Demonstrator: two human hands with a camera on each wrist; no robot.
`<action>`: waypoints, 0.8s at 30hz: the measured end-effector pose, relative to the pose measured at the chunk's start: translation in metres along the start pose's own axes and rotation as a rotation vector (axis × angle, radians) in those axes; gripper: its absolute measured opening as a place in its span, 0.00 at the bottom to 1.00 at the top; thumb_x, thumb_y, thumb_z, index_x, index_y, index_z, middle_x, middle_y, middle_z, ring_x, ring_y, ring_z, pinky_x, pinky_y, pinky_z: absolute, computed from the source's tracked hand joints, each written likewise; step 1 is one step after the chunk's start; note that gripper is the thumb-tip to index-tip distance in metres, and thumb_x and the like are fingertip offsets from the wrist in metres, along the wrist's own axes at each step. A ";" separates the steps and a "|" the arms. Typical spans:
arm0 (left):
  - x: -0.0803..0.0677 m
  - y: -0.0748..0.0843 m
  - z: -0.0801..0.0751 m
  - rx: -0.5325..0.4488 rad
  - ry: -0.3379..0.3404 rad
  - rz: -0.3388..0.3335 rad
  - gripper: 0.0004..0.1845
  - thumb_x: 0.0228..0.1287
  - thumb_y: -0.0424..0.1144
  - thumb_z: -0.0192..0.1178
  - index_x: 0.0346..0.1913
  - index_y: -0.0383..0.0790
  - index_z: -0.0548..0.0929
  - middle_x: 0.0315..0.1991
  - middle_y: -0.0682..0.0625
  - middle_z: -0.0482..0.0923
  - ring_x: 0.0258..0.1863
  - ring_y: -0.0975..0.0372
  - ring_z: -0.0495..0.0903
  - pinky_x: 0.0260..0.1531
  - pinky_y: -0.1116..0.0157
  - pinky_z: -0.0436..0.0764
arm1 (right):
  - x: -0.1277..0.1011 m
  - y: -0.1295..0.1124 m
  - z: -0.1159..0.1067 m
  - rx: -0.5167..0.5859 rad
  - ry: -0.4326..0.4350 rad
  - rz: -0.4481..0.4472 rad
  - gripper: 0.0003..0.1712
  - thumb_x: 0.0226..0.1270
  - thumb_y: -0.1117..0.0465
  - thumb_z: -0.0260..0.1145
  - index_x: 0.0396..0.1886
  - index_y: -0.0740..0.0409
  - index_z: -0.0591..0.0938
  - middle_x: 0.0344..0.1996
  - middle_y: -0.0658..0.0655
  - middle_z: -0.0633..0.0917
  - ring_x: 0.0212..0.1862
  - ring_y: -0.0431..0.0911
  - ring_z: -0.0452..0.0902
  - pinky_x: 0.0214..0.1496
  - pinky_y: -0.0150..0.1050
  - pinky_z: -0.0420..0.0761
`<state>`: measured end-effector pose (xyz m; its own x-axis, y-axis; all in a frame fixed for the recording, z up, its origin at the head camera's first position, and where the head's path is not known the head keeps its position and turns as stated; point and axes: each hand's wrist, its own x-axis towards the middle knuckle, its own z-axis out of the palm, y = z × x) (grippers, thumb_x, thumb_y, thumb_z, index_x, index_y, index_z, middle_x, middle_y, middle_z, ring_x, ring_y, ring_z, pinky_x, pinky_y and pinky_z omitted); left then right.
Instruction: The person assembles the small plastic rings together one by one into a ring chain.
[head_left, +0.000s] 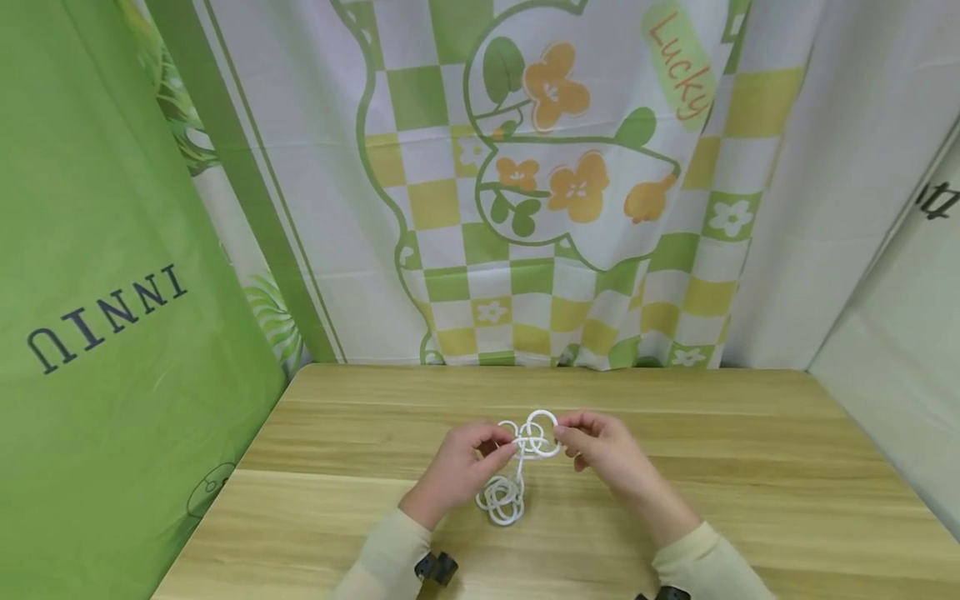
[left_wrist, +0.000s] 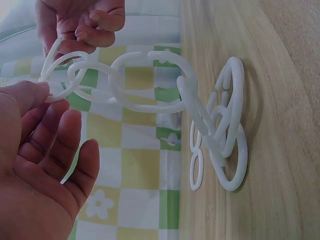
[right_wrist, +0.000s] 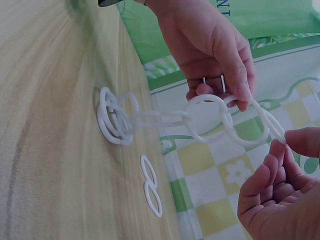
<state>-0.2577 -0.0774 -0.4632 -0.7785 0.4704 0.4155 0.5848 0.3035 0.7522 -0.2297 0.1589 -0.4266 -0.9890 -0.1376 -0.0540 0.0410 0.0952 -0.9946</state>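
Observation:
A chain of white plastic links hangs between and below the two hands. My left hand point(head_left: 467, 460) pinches one upper link point(right_wrist: 204, 97) between thumb and fingertips. With thumb and index finger, my right hand point(head_left: 602, 447) grips the end link point(head_left: 542, 412), which is tilted up in the head view. From the left fingertips, several joined links point(left_wrist: 150, 108) run down to a heap of links point(right_wrist: 101, 120) on the table. The hands are close together just above the tabletop, the left one nearer the heap. The remaining fingers of both hands are loosely bent.
Two joined white links point(right_wrist: 150, 184) lie flat on the wooden table point(head_left: 360, 417), apart from the heap. A patterned curtain point(head_left: 420, 208) hangs behind the table's back edge. Green cloth point(head_left: 112, 208) stands at the left, and a pale panel point(head_left: 900, 333) at the right.

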 end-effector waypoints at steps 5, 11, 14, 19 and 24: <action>0.000 0.000 0.000 0.000 0.000 -0.001 0.05 0.71 0.32 0.66 0.43 0.33 0.87 0.33 0.53 0.84 0.30 0.69 0.78 0.31 0.69 0.80 | -0.003 0.001 0.005 0.009 0.011 0.003 0.15 0.73 0.65 0.66 0.49 0.74 0.79 0.31 0.52 0.79 0.33 0.42 0.73 0.33 0.34 0.76; 0.001 0.001 0.000 -0.001 0.013 0.014 0.03 0.71 0.34 0.67 0.42 0.38 0.88 0.32 0.54 0.83 0.30 0.70 0.77 0.30 0.69 0.80 | -0.003 0.003 0.005 0.004 0.046 0.005 0.13 0.74 0.65 0.65 0.47 0.73 0.79 0.30 0.52 0.78 0.33 0.43 0.72 0.33 0.34 0.76; 0.000 0.002 0.000 -0.004 0.014 0.024 0.02 0.71 0.34 0.67 0.42 0.39 0.87 0.32 0.54 0.83 0.29 0.70 0.77 0.29 0.69 0.80 | -0.002 0.005 0.005 0.005 0.050 0.003 0.12 0.74 0.65 0.65 0.46 0.73 0.80 0.29 0.52 0.78 0.33 0.43 0.72 0.32 0.34 0.76; 0.000 0.002 0.001 -0.007 0.007 0.048 0.03 0.71 0.35 0.67 0.41 0.38 0.87 0.32 0.53 0.83 0.29 0.68 0.78 0.29 0.69 0.80 | -0.001 0.008 0.006 -0.005 0.060 0.008 0.11 0.74 0.65 0.65 0.46 0.72 0.80 0.29 0.52 0.78 0.33 0.43 0.72 0.32 0.34 0.75; 0.000 0.002 0.002 -0.006 0.009 0.073 0.01 0.71 0.33 0.67 0.41 0.39 0.87 0.32 0.53 0.83 0.29 0.67 0.79 0.31 0.69 0.82 | -0.001 0.012 0.007 -0.019 0.072 0.011 0.10 0.74 0.65 0.65 0.45 0.71 0.80 0.29 0.52 0.78 0.33 0.43 0.71 0.31 0.34 0.75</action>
<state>-0.2562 -0.0750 -0.4624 -0.7360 0.4833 0.4740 0.6387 0.2637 0.7228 -0.2274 0.1529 -0.4387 -0.9962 -0.0654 -0.0574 0.0496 0.1154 -0.9921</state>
